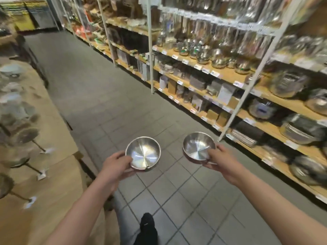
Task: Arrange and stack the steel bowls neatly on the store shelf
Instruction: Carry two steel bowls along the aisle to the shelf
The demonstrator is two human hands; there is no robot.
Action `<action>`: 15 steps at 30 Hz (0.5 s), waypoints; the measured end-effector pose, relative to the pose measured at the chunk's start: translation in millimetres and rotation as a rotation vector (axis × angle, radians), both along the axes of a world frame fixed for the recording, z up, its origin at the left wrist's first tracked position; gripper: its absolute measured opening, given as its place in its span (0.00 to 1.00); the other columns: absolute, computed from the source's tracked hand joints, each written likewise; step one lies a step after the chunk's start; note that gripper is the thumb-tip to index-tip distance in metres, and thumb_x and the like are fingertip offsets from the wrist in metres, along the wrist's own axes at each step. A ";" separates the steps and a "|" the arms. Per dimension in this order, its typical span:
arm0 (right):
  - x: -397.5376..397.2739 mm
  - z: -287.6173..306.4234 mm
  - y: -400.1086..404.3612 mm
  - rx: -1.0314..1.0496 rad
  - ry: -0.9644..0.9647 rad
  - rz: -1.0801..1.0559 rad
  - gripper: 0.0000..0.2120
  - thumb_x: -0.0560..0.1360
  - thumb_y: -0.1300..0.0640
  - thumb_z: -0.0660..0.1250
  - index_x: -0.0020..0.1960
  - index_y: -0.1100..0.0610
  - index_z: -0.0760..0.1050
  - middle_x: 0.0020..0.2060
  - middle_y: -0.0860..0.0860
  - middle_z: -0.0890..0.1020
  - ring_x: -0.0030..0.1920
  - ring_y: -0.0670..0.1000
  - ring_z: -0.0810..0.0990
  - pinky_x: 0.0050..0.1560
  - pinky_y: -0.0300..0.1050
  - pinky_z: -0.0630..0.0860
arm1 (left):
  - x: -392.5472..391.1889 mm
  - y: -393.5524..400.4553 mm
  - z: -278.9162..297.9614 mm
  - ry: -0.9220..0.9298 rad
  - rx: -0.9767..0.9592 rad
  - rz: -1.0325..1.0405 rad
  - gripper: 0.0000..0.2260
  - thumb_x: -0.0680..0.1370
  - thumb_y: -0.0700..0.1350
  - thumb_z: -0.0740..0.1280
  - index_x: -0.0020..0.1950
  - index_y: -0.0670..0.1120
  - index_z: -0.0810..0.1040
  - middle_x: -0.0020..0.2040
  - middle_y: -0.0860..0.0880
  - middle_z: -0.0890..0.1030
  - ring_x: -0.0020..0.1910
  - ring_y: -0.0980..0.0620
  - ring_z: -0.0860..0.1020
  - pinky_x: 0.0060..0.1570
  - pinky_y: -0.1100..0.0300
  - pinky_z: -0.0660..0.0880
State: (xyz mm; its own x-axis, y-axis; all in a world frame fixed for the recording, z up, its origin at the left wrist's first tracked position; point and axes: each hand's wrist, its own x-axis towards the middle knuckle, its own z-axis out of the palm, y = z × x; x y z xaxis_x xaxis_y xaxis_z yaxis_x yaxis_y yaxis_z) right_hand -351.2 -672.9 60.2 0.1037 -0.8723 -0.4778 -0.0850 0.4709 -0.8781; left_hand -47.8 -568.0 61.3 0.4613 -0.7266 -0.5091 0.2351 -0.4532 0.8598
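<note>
I hold one small steel bowl in each hand over the tiled aisle floor. My left hand grips the near left rim of the left steel bowl, whose hollow faces up. My right hand pinches the near right rim of the right steel bowl, tilted slightly toward me. The two bowls are apart, roughly a bowl's width between them. The store shelf with stacked steel ware runs along the right, beyond my right hand.
A wooden display table with steel pans and tagged handles stands at the left. White shelf uprights rise at the right. Grey tiled floor stretches ahead down the aisle. My dark shoe shows at the bottom.
</note>
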 end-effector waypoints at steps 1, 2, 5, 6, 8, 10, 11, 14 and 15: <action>-0.8 -0.1 -8.2 0.002 -0.007 -0.022 0.21 0.79 0.62 0.67 0.71 0.57 0.70 0.47 0.55 0.85 0.41 0.51 0.86 0.41 0.46 0.84 | 0.8 -16.2 -1.0 0.010 -0.009 -0.027 0.13 0.78 0.33 0.63 0.62 0.39 0.78 0.53 0.39 0.84 0.50 0.41 0.83 0.41 0.55 0.82; -0.3 0.2 -16.7 0.000 -0.014 -0.044 0.21 0.78 0.62 0.68 0.71 0.57 0.70 0.48 0.56 0.86 0.41 0.51 0.87 0.40 0.45 0.84 | 1.9 -32.5 -1.9 0.024 -0.017 -0.055 0.13 0.78 0.33 0.63 0.61 0.40 0.78 0.51 0.40 0.83 0.48 0.43 0.83 0.42 0.55 0.82; 6.1 3.0 -42.6 -0.017 -0.032 -0.132 0.20 0.78 0.62 0.68 0.69 0.57 0.72 0.50 0.58 0.86 0.44 0.52 0.87 0.38 0.43 0.83 | 9.0 -82.1 -1.5 0.065 -0.021 -0.138 0.10 0.77 0.34 0.63 0.55 0.41 0.80 0.42 0.44 0.83 0.38 0.49 0.83 0.39 0.57 0.82; 9.0 4.7 -50.9 -0.021 -0.038 -0.162 0.18 0.78 0.64 0.67 0.67 0.56 0.74 0.51 0.58 0.86 0.46 0.53 0.87 0.38 0.44 0.83 | 13.1 -98.1 -0.5 0.073 -0.023 -0.166 0.09 0.77 0.34 0.64 0.54 0.42 0.80 0.39 0.45 0.84 0.36 0.50 0.83 0.38 0.57 0.82; 15.0 9.5 -66.7 -0.024 -0.041 -0.207 0.16 0.78 0.65 0.65 0.64 0.55 0.76 0.54 0.59 0.84 0.51 0.55 0.85 0.39 0.45 0.84 | 22.8 -128.8 2.8 0.081 -0.028 -0.214 0.09 0.77 0.34 0.64 0.53 0.43 0.81 0.42 0.44 0.86 0.40 0.49 0.85 0.40 0.56 0.83; 19.6 14.3 -82.4 -0.029 -0.033 -0.236 0.16 0.78 0.66 0.65 0.64 0.55 0.76 0.55 0.58 0.84 0.52 0.55 0.85 0.40 0.46 0.84 | 32.8 -158.7 5.7 0.091 -0.030 -0.244 0.08 0.76 0.35 0.65 0.52 0.43 0.82 0.45 0.44 0.86 0.43 0.48 0.85 0.44 0.53 0.84; 20.8 15.6 -90.5 -0.032 -0.025 -0.249 0.17 0.78 0.66 0.65 0.65 0.54 0.76 0.55 0.58 0.84 0.51 0.55 0.86 0.40 0.47 0.84 | 37.4 -173.4 6.4 0.098 -0.033 -0.258 0.08 0.76 0.35 0.65 0.51 0.43 0.82 0.44 0.45 0.86 0.42 0.48 0.85 0.44 0.53 0.83; 21.5 17.6 -116.0 -0.033 -0.020 -0.302 0.20 0.79 0.65 0.66 0.68 0.53 0.74 0.56 0.57 0.83 0.52 0.55 0.85 0.41 0.47 0.85 | 45.7 -216.4 8.1 0.115 -0.040 -0.301 0.07 0.76 0.36 0.66 0.49 0.43 0.82 0.38 0.48 0.86 0.39 0.50 0.86 0.37 0.58 0.82; 21.0 17.4 -124.0 -0.030 -0.026 -0.320 0.20 0.79 0.65 0.66 0.69 0.53 0.74 0.56 0.57 0.83 0.53 0.56 0.85 0.41 0.47 0.85 | 46.7 -229.4 8.6 0.118 -0.037 -0.312 0.07 0.76 0.36 0.66 0.49 0.43 0.82 0.37 0.49 0.86 0.38 0.50 0.85 0.36 0.59 0.82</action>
